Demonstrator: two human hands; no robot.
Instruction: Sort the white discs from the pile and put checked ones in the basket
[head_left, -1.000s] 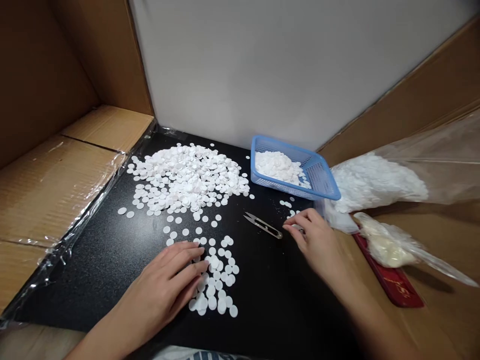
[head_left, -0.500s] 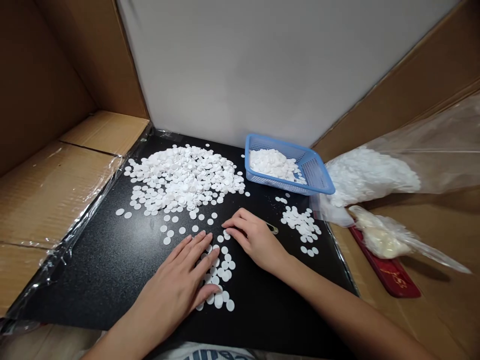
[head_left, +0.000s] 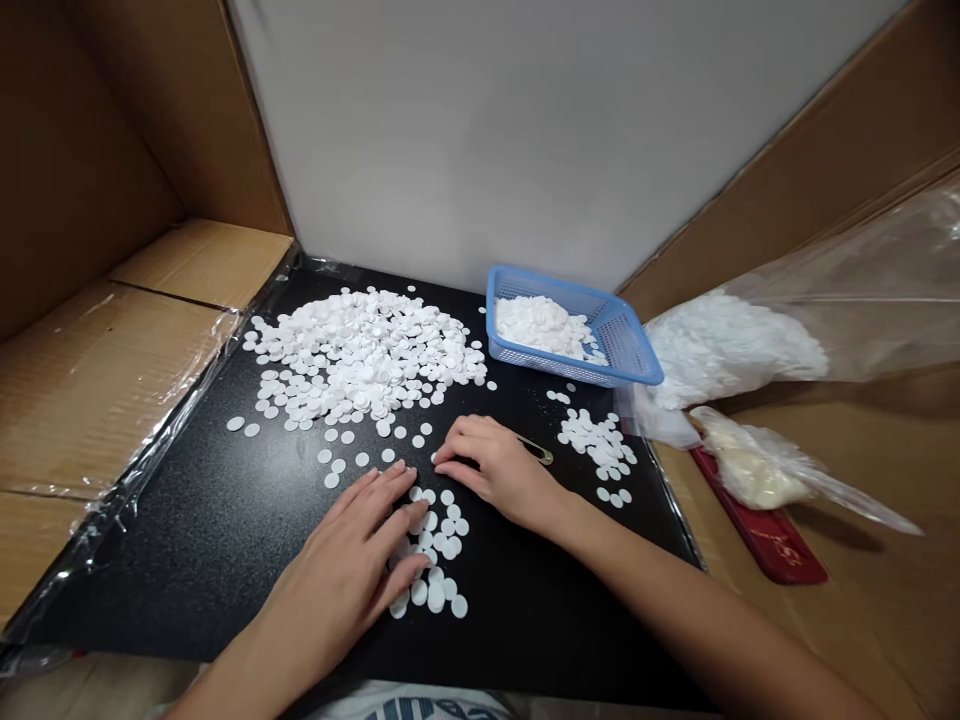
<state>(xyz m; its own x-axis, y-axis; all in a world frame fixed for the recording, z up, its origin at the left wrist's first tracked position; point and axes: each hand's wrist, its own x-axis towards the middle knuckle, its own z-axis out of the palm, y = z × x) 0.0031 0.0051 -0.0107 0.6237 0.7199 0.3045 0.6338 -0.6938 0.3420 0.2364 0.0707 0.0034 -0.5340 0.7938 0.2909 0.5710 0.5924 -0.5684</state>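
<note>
My left hand lies palm down with its fingers spread, on the near left side of a small cluster of flat white discs. Some of those discs are partly hidden under its thumb and fingers. My right hand is just beyond the cluster, thumb and fingers pinched together. At its fingertips the edge of one white disc shows. Partly behind that hand lies what looks like a large safety pin. A broad heap of the same discs covers the far left of the black tabletop.
At the back stands a blue plastic basket with discs inside. A smaller pile of discs lies before it. On the right are a clear bag of discs, a knotted bag and a red case. Cardboard flanks the table.
My right hand has moved slightly left and its fingers have drawn together. Discs near its fingertips are no longer visible on the table. The left hand has hardly moved.
</note>
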